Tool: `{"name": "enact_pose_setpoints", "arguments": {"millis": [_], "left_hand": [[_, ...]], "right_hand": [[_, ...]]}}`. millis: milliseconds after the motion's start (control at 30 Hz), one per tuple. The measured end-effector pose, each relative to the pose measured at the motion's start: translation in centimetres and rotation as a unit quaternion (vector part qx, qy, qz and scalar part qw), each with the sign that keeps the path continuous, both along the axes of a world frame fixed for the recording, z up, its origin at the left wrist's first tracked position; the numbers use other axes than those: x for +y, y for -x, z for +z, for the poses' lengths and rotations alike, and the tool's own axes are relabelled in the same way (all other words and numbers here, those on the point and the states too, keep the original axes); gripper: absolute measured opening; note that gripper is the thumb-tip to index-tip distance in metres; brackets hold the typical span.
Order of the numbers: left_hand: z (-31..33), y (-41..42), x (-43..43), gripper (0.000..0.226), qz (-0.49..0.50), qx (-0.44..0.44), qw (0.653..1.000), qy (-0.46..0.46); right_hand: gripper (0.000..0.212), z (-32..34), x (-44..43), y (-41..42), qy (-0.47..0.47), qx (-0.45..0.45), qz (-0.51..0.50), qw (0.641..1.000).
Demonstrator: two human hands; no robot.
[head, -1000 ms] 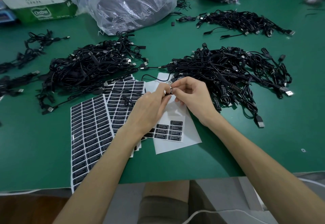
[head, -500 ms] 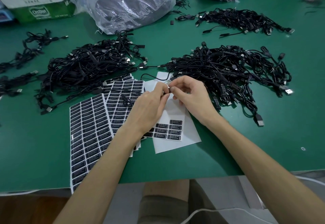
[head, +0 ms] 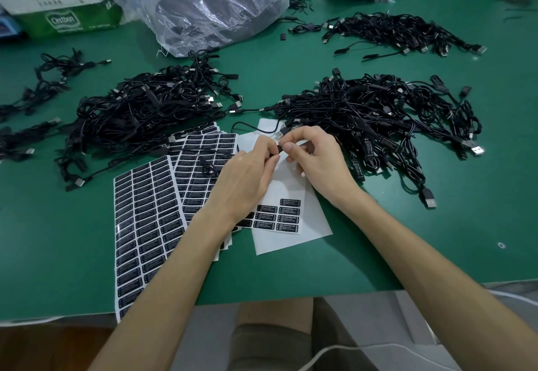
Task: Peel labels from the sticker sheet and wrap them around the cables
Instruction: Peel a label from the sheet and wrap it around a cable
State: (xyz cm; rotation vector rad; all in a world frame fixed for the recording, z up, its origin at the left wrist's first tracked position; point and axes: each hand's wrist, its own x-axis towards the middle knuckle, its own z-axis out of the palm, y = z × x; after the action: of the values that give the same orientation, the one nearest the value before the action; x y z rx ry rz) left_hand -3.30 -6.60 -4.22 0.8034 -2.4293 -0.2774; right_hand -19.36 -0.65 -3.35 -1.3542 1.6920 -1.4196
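Observation:
My left hand point(head: 247, 175) and my right hand point(head: 317, 161) meet above a mostly bare white sticker sheet point(head: 291, 210) that has a few black labels left at its lower part. Both pinch a thin black cable point(head: 253, 129) at one spot between their fingertips; a black label seems wrapped there, mostly hidden by the fingers. The cable loops away up and left over the sheet. Full sheets of black labels point(head: 145, 219) lie fanned out to the left, partly under my left forearm.
Large heaps of black USB cables lie on the green table: one at the left point(head: 139, 117), one at the right point(head: 378, 117), another far right point(head: 401, 33). Small bundles sit at the far left point(head: 43, 79). Plastic bags point(head: 215, 7) and a carton point(head: 58, 1) stand at the back.
Both hands stayed together over the white sheet, fingertips shifting slightly as they work around the cable. The camera tipped slightly.

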Motion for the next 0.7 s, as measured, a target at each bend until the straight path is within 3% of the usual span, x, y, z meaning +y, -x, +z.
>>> {"name": "enact_pose_setpoints", "arguments": {"millis": [700], "left_hand": [[0.27, -0.01, 0.36, 0.021, 0.007, 0.007, 0.999, -0.034]], "right_hand": [[0.008, -0.43, -0.26, 0.17, 0.008, -0.027, 0.008, 1.000]]}}
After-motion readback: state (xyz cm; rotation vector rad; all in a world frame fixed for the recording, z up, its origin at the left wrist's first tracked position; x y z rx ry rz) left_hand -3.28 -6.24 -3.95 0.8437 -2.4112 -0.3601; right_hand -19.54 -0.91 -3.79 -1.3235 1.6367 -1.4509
